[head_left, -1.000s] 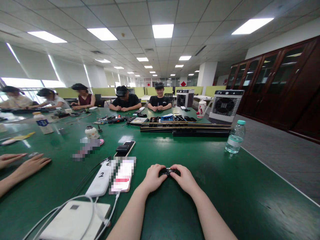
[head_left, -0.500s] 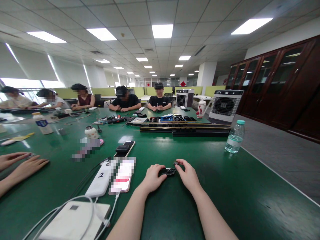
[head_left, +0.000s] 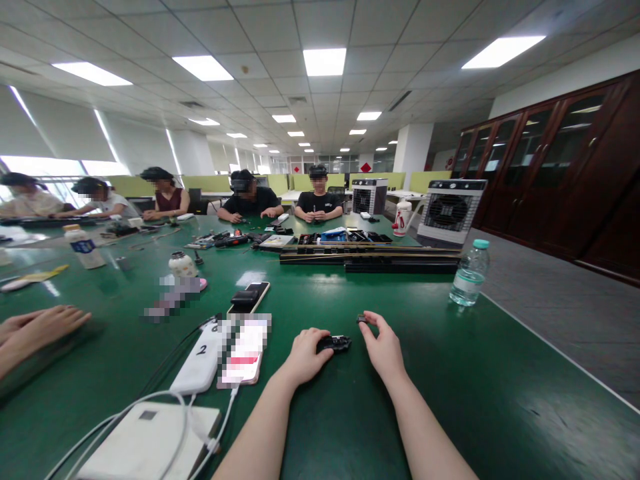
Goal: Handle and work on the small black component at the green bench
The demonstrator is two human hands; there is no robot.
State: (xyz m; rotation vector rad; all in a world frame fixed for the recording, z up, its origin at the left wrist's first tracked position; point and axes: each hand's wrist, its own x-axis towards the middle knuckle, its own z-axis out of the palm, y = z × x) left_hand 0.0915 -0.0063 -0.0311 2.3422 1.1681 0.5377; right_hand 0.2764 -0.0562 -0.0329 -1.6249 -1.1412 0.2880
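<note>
My left hand (head_left: 306, 353) is closed around the left end of a black elongated part (head_left: 337, 343), which lies on the green table (head_left: 345, 427). The thumb and fingers grip its near and far sides. To the right, my right hand (head_left: 384, 343) pinches a small dark block-like piece (head_left: 361, 319) between thumb and fingertips. A gap separates this piece from the black part. What kind of part each one is, I cannot make out.
Left of my arms are a lit phone (head_left: 246, 350), a white power bank (head_left: 197, 360), and a white box (head_left: 155, 440) with cables. A water bottle (head_left: 470, 275) stands right. Long black rails (head_left: 370, 257) lie ahead. A co-worker's hands (head_left: 47, 330) are at far left.
My right hand has moved right and slightly away from me with the small piece, widening the gap to the black part. My left hand stays put. The co-worker's hands at left shifted.
</note>
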